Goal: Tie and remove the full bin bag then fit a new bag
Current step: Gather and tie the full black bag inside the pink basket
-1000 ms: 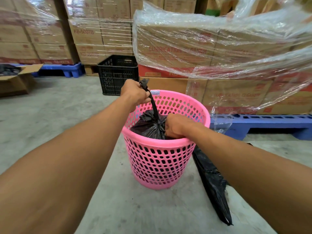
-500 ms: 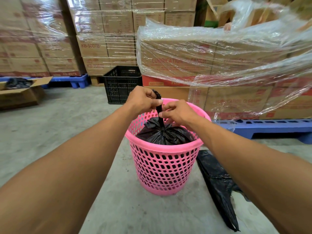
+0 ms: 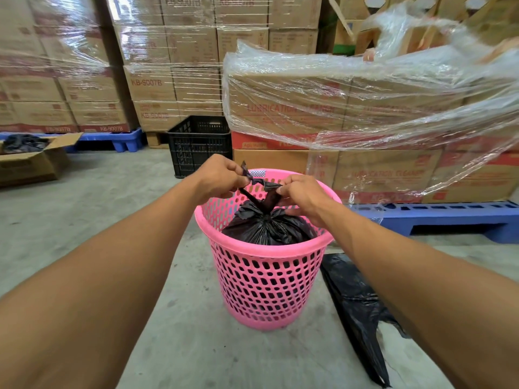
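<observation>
both hands pinching the black bin bag (image 3: 264, 228) neck above the pink basket (image 3: 266, 279): left hand (image 3: 217, 175) one twisted end, right hand (image 3: 300, 192) the other, spare bag (image 3: 356, 310) on the floor

1. The bin (image 3: 266, 282) below the left hand (image 3: 222, 175) and right hand (image 3: 303, 192) is pink with rows of holes.
2. The bin bag (image 3: 266, 228) between them is black.
3. The spare bag (image 3: 356, 313) to their right is black.
4. Beyond them are a black lattice crate (image 3: 199, 144), a blue pallet (image 3: 438, 217) and brown cartons (image 3: 286, 108) with red lettering.

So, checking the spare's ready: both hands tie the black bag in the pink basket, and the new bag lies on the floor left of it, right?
No: head view shows the new bag on the floor right of the pink basket holding the black bag.
</observation>
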### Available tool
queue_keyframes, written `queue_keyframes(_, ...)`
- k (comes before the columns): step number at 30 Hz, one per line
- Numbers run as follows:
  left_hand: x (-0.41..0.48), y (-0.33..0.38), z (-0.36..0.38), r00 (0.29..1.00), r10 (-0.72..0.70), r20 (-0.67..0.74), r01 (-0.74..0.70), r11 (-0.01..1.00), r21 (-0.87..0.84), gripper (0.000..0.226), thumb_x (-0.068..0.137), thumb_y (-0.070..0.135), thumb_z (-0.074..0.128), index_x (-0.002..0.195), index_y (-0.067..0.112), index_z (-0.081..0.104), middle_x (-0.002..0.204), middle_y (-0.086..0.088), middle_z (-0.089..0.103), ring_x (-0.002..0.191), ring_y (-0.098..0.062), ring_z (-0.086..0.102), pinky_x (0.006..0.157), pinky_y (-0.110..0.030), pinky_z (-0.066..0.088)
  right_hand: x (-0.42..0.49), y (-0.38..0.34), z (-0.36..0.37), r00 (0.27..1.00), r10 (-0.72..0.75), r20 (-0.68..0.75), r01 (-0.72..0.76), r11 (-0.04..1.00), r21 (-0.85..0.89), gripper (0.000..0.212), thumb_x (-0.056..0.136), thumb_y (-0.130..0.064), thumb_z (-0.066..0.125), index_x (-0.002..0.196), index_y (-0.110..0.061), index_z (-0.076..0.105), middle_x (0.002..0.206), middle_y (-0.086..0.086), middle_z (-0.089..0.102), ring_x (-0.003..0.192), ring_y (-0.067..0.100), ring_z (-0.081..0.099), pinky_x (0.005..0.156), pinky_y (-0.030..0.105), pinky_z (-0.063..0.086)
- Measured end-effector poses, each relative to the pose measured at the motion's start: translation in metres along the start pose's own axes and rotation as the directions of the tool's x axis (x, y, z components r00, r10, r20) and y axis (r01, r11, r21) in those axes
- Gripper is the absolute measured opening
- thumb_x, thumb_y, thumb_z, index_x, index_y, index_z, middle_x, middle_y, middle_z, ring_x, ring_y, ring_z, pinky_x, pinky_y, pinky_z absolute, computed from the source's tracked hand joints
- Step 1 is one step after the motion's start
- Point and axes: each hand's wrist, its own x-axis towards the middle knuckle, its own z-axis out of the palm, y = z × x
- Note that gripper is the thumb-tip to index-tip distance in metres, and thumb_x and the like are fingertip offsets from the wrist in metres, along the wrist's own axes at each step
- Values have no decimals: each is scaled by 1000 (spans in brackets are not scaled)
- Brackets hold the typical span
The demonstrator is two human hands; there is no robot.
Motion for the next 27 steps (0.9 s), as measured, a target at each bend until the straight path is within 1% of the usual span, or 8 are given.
queue_keyframes(5, 6, -6, 4, 991, 15, -132, -20, 999, -39, 11, 87, 8, 64, 82, 17, 63, 78, -5, 60, 67, -16, 55, 58, -28, 52, -4, 0, 5, 985, -21, 169, 48, 986, -161, 6, 85, -30, 65, 81, -26, 67, 100, -5, 66, 93, 18, 59, 74, 36, 46)
queue_keyframes(7, 10, -6, 6, 986, 36, -164, -43, 998, -37, 10, 87, 9, 63, 84, 17, 68, 76, -3, 61, 67, -16, 55, 60, -30, 53, -5, -2, 8, 983, -61, 171, 99, 969, -226, 17, 81, -38, 71, 82, -21, 72, 103, -4, 69, 95, 19, 60, 73, 35, 46)
queue_keyframes(9, 13, -7, 8, 986, 50, -161, -53, 999, -11, 12, 88, 14, 65, 78, 17, 70, 71, -2, 60, 66, -17, 55, 65, -32, 54, -2, -8, 8, 992, -61, 110, 75, 989, -126, 19, 81, -32, 68, 80, -13, 71, 85, -2, 70, 83, 18, 63, 79, 37, 49)
queue_keyframes(13, 10, -9, 10, 990, 70, -126, -66, 997, 33, 17, 87, 22, 68, 70, 20, 67, 68, -1, 61, 66, -17, 57, 69, -34, 56, 1, -13, 5, 992, 42, 121, -51, 996, 72, 16, 84, -27, 58, 69, -21, 59, 54, -7, 52, 57, 13, 55, 75, 37, 44)
queue_keyframes(17, 8, -15, 5, 986, 29, -166, -32, 999, -17, 9, 83, 10, 71, 78, 17, 66, 75, -9, 66, 60, -18, 59, 64, -32, 56, -4, -16, 9, 976, 79, 205, -55, 991, -118, 22, 91, -38, 58, 92, -20, 70, 55, -8, 41, 49, 9, 43, 58, 29, 35)
queue_keyframes(21, 6, -22, -2, 985, -45, -164, 18, 987, -161, 14, 81, 12, 75, 88, 14, 63, 81, -11, 67, 62, -16, 60, 56, -27, 55, -5, -33, 14, 970, 81, 230, -86, 996, 9, 25, 96, -30, 51, 75, -19, 60, 60, -6, 47, 45, 7, 34, 49, 23, 27)
queue_keyframes(25, 1, -38, -11, 948, -50, -315, 109, 978, 175, 13, 81, 22, 75, 90, 15, 69, 96, -9, 72, 81, -22, 67, 72, -36, 56, -1, -44, 4, 971, 139, 196, -175, 968, 181, 25, 91, -35, 62, 74, -21, 50, 53, -5, 38, 42, 7, 24, 36, 17, 22)
queue_keyframes(27, -7, -48, -10, 942, -76, -326, 195, 916, 350, 31, 81, 25, 75, 107, 12, 66, 105, -12, 68, 89, -27, 66, 72, -38, 55, 0, -47, -2, 968, 180, 177, -206, 968, 143, 24, 93, -34, 60, 75, -19, 52, 47, -7, 34, 38, 6, 20, 31, 15, 18)
